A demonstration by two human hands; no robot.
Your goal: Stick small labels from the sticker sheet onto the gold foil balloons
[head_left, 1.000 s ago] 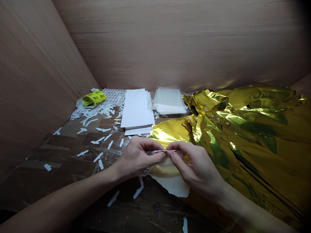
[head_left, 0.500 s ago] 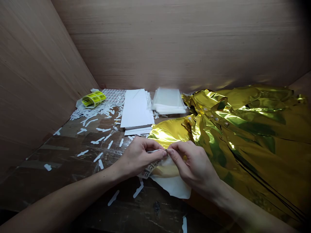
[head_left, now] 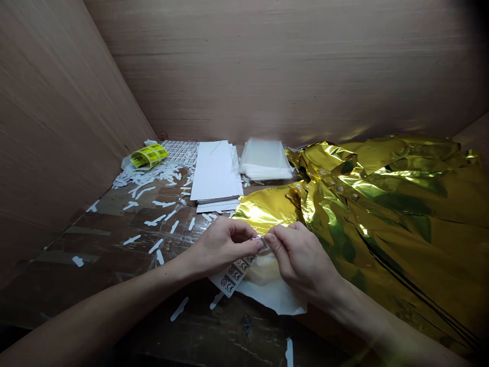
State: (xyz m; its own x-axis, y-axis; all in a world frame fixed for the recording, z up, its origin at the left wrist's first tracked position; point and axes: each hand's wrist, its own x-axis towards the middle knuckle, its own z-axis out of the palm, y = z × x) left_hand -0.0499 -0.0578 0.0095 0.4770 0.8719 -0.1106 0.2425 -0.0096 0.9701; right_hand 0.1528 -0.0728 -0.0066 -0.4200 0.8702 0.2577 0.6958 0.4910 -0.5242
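Between thumb and fingers, my left hand [head_left: 225, 246] pinches a sticker strip [head_left: 233, 278] printed with CE marks and red circle symbols; its lower end hangs toward the table. Right beside it, my right hand [head_left: 301, 254] is closed in a pinch at the strip's upper end, where a small label shows between the fingertips. The exact grip there is partly hidden. Under both hands lies gold foil [head_left: 263, 206], with a whitish translucent sheet [head_left: 290, 300] at its near edge.
A stack of white cards [head_left: 214, 171] and a stack of clear sleeves [head_left: 265, 158] stand at the back. Left of them are a curled sheet of yellow labels [head_left: 148, 155] and a printed sticker sheet [head_left: 181, 150]. White paper scraps [head_left: 156, 245] litter the table. Crumpled gold foil [head_left: 412, 219] spreads right.
The sticker strip has tilted so more of its printed face shows, and a label now shows at the fingertips. Both hands stay nearly in place.
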